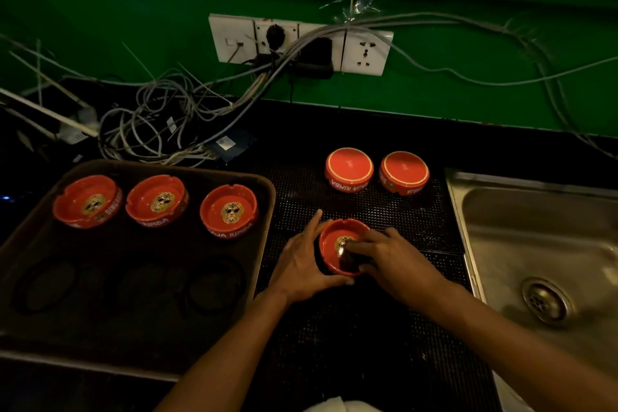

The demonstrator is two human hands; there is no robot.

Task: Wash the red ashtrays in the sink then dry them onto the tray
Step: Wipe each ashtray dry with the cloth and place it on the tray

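Observation:
A red ashtray [336,237] with a gold lion print sits upright on the black mat in front of me. My left hand [304,264] grips its left side and near rim. My right hand [391,261] reaches into its bowl and presses a dark cloth [349,261] against the inside. Three red ashtrays [87,201] [157,199] [229,211] stand upright in a row along the far side of the brown tray [264,211]. Two more red ashtrays [348,169] [404,172] lie upside down on the mat farther back.
The steel sink [521,244] with its drain [545,301] lies to the right. A black dotted mat [368,328] covers the counter. A tangle of grey cables [160,117] and a wall socket panel [297,42] sit behind, against the green wall.

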